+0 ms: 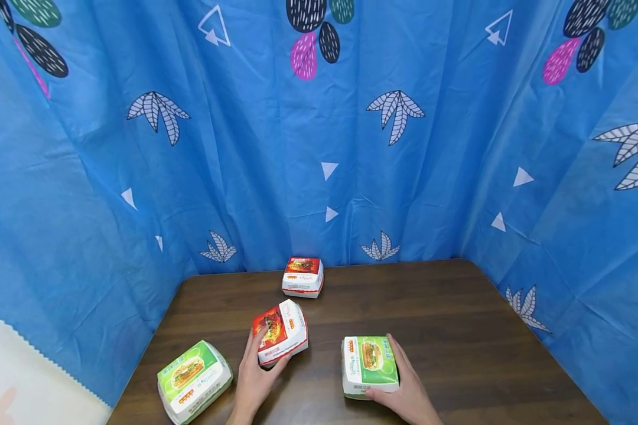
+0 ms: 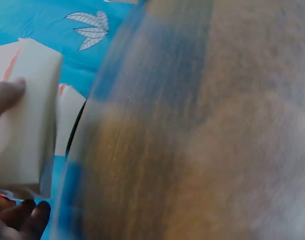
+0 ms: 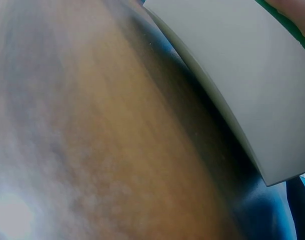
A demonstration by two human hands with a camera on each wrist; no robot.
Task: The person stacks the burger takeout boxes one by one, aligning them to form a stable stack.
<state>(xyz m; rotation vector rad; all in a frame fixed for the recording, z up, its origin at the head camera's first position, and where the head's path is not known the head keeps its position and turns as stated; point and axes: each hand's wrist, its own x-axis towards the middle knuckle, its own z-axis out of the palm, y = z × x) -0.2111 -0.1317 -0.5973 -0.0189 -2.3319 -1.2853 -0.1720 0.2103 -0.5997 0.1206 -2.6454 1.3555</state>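
In the head view my left hand (image 1: 256,373) grips a red-and-white burger box (image 1: 293,326), thumb at its near side and fingers along its left and top. The left wrist view shows that box's pale underside (image 2: 30,120) tilted up between thumb and fingers. My right hand (image 1: 406,383) holds a green-and-white burger box (image 1: 357,369) by its right side, thumb at the near edge and fingers behind the far right corner. In the right wrist view the same box's plain white face (image 3: 252,85) hangs over the wood, and most of the hand is out of sight.
Another green-and-white burger box (image 1: 194,381) sits at the table's left front. A second red-and-white burger box (image 1: 303,277) rests near the back edge. The dark wooden table (image 1: 457,319) is bordered by a blue patterned curtain (image 1: 351,147).
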